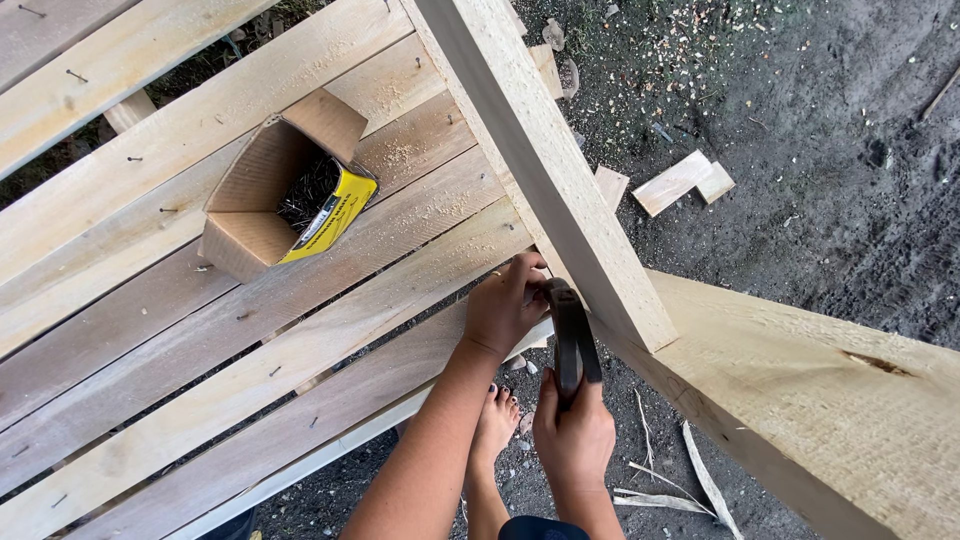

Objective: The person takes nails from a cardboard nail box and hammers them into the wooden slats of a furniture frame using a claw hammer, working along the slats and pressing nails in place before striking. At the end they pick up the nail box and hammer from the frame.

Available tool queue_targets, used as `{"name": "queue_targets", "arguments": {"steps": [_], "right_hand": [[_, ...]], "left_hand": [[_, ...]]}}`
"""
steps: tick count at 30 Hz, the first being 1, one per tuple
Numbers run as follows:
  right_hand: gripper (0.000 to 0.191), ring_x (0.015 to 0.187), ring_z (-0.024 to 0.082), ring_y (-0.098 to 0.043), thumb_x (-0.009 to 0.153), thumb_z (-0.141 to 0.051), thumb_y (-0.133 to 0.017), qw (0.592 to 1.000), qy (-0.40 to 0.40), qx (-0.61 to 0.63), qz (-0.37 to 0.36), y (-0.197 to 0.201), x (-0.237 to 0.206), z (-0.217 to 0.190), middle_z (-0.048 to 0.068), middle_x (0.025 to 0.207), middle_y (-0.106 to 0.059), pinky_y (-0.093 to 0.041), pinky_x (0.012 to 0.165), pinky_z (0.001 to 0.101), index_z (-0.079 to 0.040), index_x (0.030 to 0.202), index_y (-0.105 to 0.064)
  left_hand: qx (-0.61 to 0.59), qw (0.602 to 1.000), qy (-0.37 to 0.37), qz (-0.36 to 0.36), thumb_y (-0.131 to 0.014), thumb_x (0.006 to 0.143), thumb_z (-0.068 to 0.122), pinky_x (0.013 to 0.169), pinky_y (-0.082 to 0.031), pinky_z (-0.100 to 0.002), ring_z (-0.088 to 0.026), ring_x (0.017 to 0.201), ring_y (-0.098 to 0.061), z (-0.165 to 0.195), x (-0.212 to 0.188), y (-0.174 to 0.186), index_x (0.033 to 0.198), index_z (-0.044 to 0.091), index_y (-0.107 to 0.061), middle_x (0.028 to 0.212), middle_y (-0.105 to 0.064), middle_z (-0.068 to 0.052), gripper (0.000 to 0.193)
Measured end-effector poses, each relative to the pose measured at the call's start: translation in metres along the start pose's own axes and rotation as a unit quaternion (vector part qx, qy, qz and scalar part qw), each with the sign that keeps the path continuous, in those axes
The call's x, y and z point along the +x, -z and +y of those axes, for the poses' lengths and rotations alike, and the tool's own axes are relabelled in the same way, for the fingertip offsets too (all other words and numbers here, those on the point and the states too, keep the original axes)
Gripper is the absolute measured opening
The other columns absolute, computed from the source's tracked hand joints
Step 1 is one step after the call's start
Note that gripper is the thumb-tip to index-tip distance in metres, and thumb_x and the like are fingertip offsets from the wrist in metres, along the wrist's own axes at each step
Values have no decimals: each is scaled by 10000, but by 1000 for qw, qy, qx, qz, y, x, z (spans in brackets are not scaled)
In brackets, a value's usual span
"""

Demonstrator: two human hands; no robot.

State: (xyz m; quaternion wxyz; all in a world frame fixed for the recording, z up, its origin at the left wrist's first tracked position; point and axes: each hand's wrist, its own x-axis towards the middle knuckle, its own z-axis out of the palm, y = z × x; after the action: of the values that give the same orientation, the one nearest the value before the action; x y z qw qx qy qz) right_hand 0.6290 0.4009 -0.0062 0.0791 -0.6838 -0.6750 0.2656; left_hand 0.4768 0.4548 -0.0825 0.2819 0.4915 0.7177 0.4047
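Note:
My right hand (574,432) grips the handle of a hammer (572,330), whose dark head meets the side of a pale upright wooden post (560,170). My left hand (505,305) rests against the same spot, fingers pinched next to the hammer head at the edge of a plank; whether it holds a nail is hidden. The post stands between a slatted plank panel (250,350) and a wide board (820,400).
An open cardboard box of nails (285,190) with a yellow flap lies on the planks. Nails stick up from several slats. Small wood offcuts (680,182) lie on the dark dirt ground. My bare foot (497,425) is below the panel.

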Motion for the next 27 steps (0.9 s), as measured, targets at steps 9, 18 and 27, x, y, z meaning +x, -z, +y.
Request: {"name": "queue_targets", "arguments": {"steps": [9, 18, 27], "right_hand": [[295, 628, 396, -704, 946, -279, -721, 1000, 5, 21, 16, -7, -6, 4, 193, 687, -698, -522, 514, 458, -49, 1109, -633], [312, 618, 310, -750, 884, -281, -742, 991, -23, 105, 75, -15, -66, 53, 156, 701, -718, -556, 557, 394, -5, 1019, -693], [346, 629, 352, -737, 888, -283, -739, 996, 12, 58, 61, -2, -72, 92, 175, 704, -712, -549, 556, 398, 0, 1078, -683]], "left_hand": [[38, 999, -3, -20, -742, 916, 137, 808, -568, -412, -279, 980, -724, -8, -9, 4, 1204, 181, -528, 1036, -744, -12, 362], [268, 960, 52, 56, -880, 414, 562, 1052, -341, -574, -363, 1253, -499, 17, -64, 30, 1433, -1, -454, 1345, -546, -165, 1240], [279, 958, 57, 32, -924, 474, 402, 999, -396, -488, -293, 1168, -559, 3, -66, 16, 1373, 75, -529, 1267, -584, -99, 1034]]}}
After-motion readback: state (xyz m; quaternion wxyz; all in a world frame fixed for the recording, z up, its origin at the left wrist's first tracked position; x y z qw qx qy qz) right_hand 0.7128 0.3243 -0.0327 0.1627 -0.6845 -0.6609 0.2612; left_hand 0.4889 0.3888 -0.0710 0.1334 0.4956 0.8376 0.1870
